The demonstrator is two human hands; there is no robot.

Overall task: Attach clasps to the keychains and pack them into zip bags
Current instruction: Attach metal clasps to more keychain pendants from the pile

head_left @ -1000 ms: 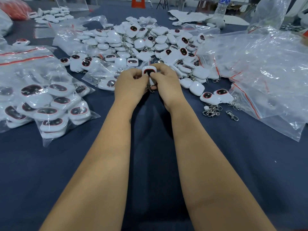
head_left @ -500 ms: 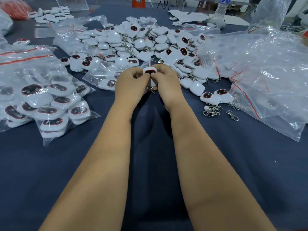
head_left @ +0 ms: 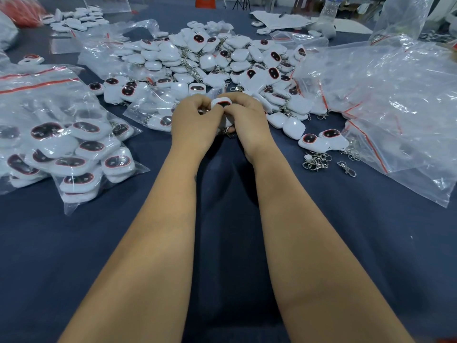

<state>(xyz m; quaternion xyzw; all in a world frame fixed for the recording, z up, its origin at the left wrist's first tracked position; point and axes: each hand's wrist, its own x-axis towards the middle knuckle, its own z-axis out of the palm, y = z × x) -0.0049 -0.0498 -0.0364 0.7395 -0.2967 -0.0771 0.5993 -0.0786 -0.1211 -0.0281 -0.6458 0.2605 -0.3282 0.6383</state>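
Note:
Both my hands meet above the middle of the dark blue table. My left hand (head_left: pixel 195 121) and my right hand (head_left: pixel 248 120) together pinch one white keychain (head_left: pixel 221 103) with a dark red-rimmed face. A bit of metal chain or clasp (head_left: pixel 228 133) hangs below it between my hands; my fingers hide how it joins. A small heap of loose metal clasps (head_left: pixel 316 160) lies to the right, with one single clasp (head_left: pixel 347 168) beside it. A big pile of white keychains (head_left: pixel 210 60) sits just behind my hands.
Filled zip bags (head_left: pixel 64 147) of keychains lie at the left. A heap of clear zip bags with red strips (head_left: pixel 395 107) covers the right. Two loose keychains (head_left: pixel 322 141) lie by the clasps. A plastic bottle (head_left: pixel 330 8) and papers stand at the far edge.
My hands stay in place; the fingers have shifted slightly on the keychain, which now sits a little lower and more tilted between them.

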